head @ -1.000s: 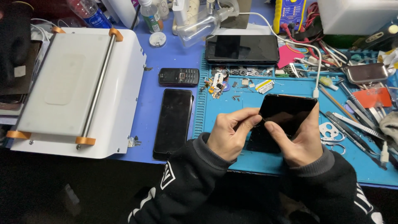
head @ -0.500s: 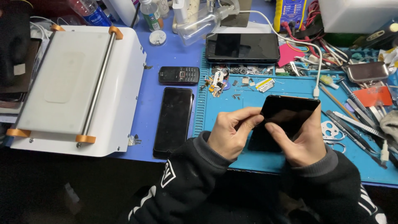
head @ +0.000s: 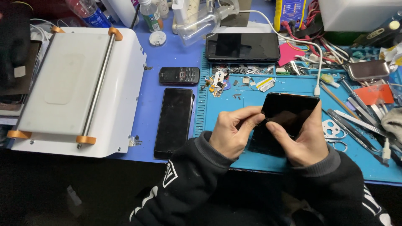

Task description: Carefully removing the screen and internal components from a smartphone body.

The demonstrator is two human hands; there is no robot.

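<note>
2 hands on 1 black phone (head: pixel 289 113) over the blue mat (head: pixel 251 161): right hand (head: pixel 302 140) cradles it, left hand (head: pixel 232 132) pinches its left edge, tweezers (head: pixel 356 134) just right.

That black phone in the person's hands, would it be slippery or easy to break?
Probably slippery: the phone has a glossy black face. Likely stiff, as it stays flat between the left hand and right hand. Possibly fragile if that face is glass.
</note>
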